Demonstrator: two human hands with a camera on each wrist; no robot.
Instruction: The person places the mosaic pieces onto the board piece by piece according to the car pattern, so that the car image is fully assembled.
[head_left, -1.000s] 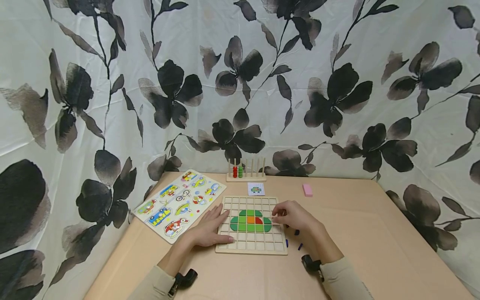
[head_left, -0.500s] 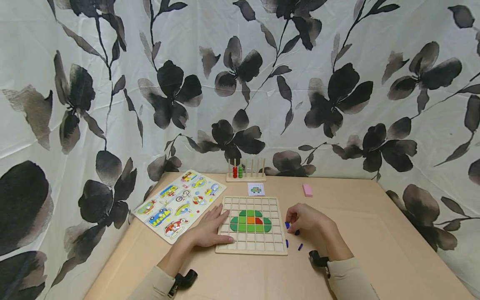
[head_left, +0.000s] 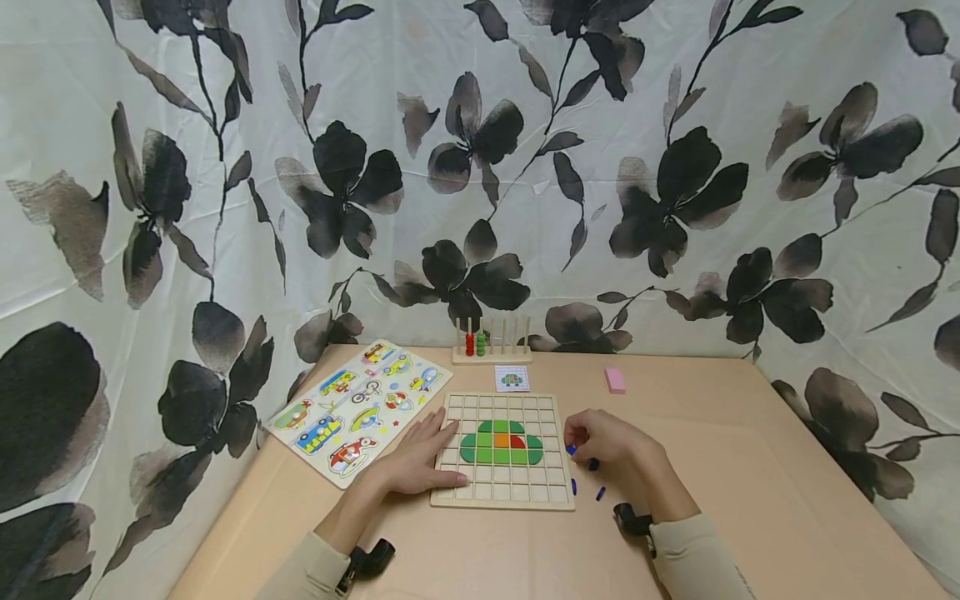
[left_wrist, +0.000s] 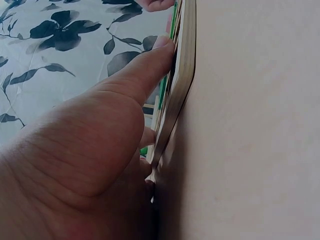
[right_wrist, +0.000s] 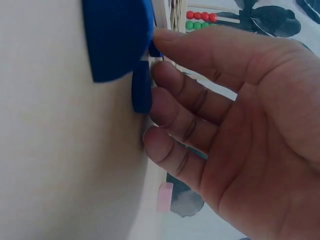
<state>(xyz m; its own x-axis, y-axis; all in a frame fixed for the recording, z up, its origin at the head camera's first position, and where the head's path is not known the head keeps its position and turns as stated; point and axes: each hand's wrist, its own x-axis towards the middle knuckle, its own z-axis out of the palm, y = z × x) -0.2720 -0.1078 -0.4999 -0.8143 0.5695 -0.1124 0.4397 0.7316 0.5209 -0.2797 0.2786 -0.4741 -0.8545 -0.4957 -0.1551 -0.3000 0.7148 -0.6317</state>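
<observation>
A wooden grid board point(head_left: 502, 498) lies in front of the person, its middle cells filled with green, orange and red tiles point(head_left: 492, 455). The left hand point(head_left: 415, 458) rests on the board's left edge, fingers spread and thumb point(left_wrist: 150, 62) lying along the near side. Just off the right edge, the right hand point(head_left: 613, 437) pinches a small blue tile point(right_wrist: 156, 50) between thumb and index finger, close to the tabletop; the index finger is mostly hidden in the right wrist view. Beside its curled fingers lies another blue tile point(right_wrist: 141, 87), with a larger-looking rounded blue one point(right_wrist: 117, 40) nearer the camera.
A pattern card point(head_left: 512, 378) lies behind the board. Farther back stands a peg rack point(head_left: 492, 358) with red and green beads. A vehicle picture board point(head_left: 405, 423) lies at the left, a pink block point(head_left: 615, 381) at the back right. A blue tile point(head_left: 601, 493) lies near the right wrist.
The right hand has left the grid's right side, moved right and down to the blue tiles, and then shifted slightly left with one at its fingertips. The left hand has stayed put.
</observation>
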